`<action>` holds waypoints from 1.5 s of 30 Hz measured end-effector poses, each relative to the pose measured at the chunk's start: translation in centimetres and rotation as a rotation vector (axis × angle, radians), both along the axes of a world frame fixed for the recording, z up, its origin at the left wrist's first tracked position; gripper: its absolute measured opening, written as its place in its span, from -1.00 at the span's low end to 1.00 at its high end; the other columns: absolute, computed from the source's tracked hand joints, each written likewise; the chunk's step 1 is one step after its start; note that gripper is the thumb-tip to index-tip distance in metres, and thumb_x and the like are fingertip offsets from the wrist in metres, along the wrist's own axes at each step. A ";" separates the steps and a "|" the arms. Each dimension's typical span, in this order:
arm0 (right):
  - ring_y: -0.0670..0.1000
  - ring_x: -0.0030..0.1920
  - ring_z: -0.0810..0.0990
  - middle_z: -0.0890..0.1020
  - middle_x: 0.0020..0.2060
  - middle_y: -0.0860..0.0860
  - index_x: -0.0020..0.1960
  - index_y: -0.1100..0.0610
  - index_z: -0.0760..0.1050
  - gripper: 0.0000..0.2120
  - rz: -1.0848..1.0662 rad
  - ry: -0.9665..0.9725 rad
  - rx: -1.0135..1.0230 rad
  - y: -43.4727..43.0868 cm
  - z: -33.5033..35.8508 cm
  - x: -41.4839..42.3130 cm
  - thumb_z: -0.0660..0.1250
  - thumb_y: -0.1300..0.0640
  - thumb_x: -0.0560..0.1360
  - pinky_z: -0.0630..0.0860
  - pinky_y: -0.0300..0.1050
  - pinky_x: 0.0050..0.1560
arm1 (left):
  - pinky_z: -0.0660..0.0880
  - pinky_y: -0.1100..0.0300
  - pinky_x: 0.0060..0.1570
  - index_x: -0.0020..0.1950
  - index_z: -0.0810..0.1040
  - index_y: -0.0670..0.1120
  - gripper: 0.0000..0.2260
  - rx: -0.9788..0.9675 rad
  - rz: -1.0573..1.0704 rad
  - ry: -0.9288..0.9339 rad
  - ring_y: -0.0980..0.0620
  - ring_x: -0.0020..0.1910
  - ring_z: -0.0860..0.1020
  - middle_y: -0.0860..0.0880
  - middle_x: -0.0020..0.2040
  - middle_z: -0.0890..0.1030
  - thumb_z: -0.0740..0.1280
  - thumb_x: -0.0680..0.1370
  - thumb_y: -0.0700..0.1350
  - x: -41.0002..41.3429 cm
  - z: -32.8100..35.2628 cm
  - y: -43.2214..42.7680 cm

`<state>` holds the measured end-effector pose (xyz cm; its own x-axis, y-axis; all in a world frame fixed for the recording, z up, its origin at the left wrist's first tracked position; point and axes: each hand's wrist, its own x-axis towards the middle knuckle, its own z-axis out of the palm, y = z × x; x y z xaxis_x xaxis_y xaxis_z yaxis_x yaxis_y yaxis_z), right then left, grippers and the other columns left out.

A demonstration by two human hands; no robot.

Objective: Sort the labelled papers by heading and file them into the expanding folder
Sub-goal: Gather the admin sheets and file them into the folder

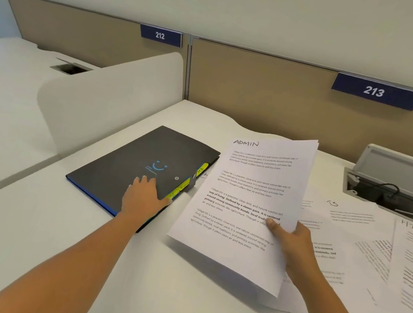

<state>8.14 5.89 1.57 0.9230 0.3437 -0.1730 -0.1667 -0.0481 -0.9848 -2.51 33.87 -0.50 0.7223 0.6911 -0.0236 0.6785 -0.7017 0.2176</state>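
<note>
The left hand lies on the cover of the black expanding folder, with its fingers nearly straight and spread flat. Its thumb reaches out to the folder's opening edge, just beside the yellow tabs; whether it hooks under the cover cannot be told. The folder lies flat on the white desk, cover down, with a blue edge along its near-left side and the tabs sticking out on its right.

The right hand grips a thin sheaf of ADMIN papers by the right edge, thumb pressed on the printed face and fingers curled behind. The sheaf is held off the desk and tilted up, its left edge just beside the tabs and covering the folder's right corner from view.

Farther right, loose papers lie spread and overlapping on the desk, among them an HR sheet, near an open cable tray
</note>
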 end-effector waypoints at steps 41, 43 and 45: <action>0.00 -0.23 0.67 0.67 -0.14 0.01 0.02 0.15 0.53 -0.83 0.085 0.143 0.109 5.1 2.7 -1.2 0.25 0.35 0.51 0.61 -0.18 -0.33 | 0.31 0.12 -0.29 0.24 0.38 -0.23 -0.76 0.096 -0.204 -0.034 -0.16 -0.24 0.40 -0.20 -0.20 0.53 0.06 0.61 -0.31 0.8 4.0 3.5; -0.02 -0.28 0.68 0.68 -0.16 0.02 -0.05 0.13 0.54 -0.82 0.105 0.157 0.122 5.5 3.2 -1.3 0.24 0.36 0.51 0.61 -0.18 -0.35 | 0.33 0.06 -0.29 0.08 0.40 -0.19 -0.84 0.054 -0.194 -0.034 -0.06 -0.35 0.32 -0.26 -0.15 0.54 0.06 0.60 -0.32 0.6 4.9 3.7; 0.00 -0.28 0.67 0.68 -0.16 0.03 -0.04 0.13 0.54 -0.83 0.129 0.161 0.122 5.6 3.8 -1.2 0.25 0.36 0.51 0.61 -0.18 -0.36 | 0.25 0.17 -0.44 -0.06 0.34 -0.16 -0.89 0.034 -0.199 -0.074 0.03 -0.46 0.21 -0.11 -0.35 0.40 0.07 0.59 -0.31 0.5 5.3 4.1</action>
